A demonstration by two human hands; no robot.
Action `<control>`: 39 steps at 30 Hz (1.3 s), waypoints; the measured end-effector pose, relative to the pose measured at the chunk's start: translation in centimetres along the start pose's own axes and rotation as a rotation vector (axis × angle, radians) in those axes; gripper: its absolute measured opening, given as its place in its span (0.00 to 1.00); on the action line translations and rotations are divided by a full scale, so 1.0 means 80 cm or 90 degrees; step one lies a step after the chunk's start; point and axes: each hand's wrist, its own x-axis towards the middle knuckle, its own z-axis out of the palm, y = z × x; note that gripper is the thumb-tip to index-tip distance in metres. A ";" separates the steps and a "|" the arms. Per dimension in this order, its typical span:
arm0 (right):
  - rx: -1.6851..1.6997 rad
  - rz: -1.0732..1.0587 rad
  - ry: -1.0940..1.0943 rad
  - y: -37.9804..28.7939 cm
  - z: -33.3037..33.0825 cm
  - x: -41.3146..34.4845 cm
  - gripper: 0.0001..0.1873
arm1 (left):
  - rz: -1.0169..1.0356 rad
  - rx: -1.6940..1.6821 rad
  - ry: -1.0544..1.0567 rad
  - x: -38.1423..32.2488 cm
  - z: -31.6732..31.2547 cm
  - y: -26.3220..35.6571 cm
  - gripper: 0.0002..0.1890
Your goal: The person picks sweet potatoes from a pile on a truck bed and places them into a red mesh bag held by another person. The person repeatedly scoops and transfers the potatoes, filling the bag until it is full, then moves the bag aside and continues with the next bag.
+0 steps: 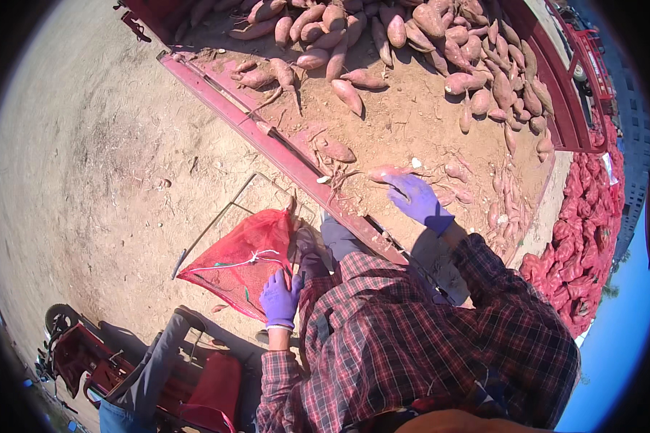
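My left hand, in a purple glove, grips the near rim of a red mesh bag beside my legs. A white cord crosses the mesh, and the bag's contents are hard to make out. My right hand, gloved alike, is over the dirt-covered bed of a red cart. Its outstretched fingers meet the near side of a sweet potato; whether they press on it is unclear. More small sweet potatoes lie just right of that hand, and another sweet potato rests to its left, near the bed's edge.
A large heap of sweet potatoes fills the bed's far side. The cart's red edge runs diagonally before me. A metal frame stands by the bag. At right are stacked full red bags; lower left, a red tricycle and another person's leg.
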 end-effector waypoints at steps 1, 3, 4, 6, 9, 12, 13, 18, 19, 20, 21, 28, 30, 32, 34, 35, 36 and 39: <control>-0.030 0.034 0.048 0.022 -0.017 0.003 0.24 | -0.035 -0.007 -0.012 0.009 -0.027 0.011 0.29; -0.078 0.098 0.124 0.071 -0.049 0.013 0.26 | 0.033 -0.148 0.045 0.042 -0.080 0.056 0.22; -0.125 0.120 0.170 0.109 -0.062 0.017 0.30 | 0.102 -0.158 0.094 0.066 -0.093 0.075 0.22; -0.112 0.209 0.191 0.165 -0.099 0.054 0.31 | 0.207 -0.165 0.151 0.118 -0.116 0.119 0.22; -0.328 0.195 0.305 0.275 -0.133 0.103 0.36 | 0.338 -0.099 0.150 0.207 -0.148 0.212 0.23; -0.321 0.259 0.332 0.350 -0.188 0.146 0.39 | 0.476 -0.191 0.152 0.290 -0.137 0.317 0.21; -0.303 0.275 0.348 0.370 -0.196 0.161 0.40 | 0.493 -0.186 0.129 0.311 -0.131 0.350 0.22; -0.267 0.412 0.175 0.398 -0.223 0.251 0.45 | 0.399 -0.357 -0.107 0.366 -0.096 0.471 0.25; -0.287 0.450 0.132 0.400 -0.220 0.263 0.45 | 0.378 -0.428 -0.151 0.374 -0.079 0.479 0.26; -0.300 0.446 0.149 0.404 -0.221 0.266 0.46 | 0.342 -0.487 -0.180 0.378 -0.062 0.485 0.27; -0.247 0.417 0.167 0.413 -0.213 0.253 0.44 | 0.321 -0.570 -0.212 0.373 -0.045 0.495 0.26; -0.006 0.376 0.130 0.335 -0.156 0.155 0.39 | 0.141 -0.781 -0.312 0.348 0.005 0.508 0.32; 0.025 0.341 0.141 0.305 -0.132 0.121 0.39 | 0.109 -0.892 -0.374 0.345 0.026 0.513 0.28; 0.067 0.345 0.116 0.251 -0.101 0.092 0.37 | 0.092 -0.858 -0.364 0.343 0.045 0.511 0.28; 0.183 0.439 0.049 0.208 -0.068 0.067 0.36 | 0.112 -0.763 -0.300 0.325 0.064 0.521 0.28; 0.282 0.436 0.082 0.177 -0.057 0.062 0.39 | 0.250 -0.723 -0.194 0.322 0.065 0.515 0.26; 0.213 0.391 0.097 0.159 -0.042 0.055 0.39 | 0.386 -0.673 -0.096 0.316 0.066 0.513 0.25; 0.187 0.256 -0.046 0.141 -0.070 0.069 0.41 | 0.078 -0.994 -0.239 0.320 0.038 0.509 0.17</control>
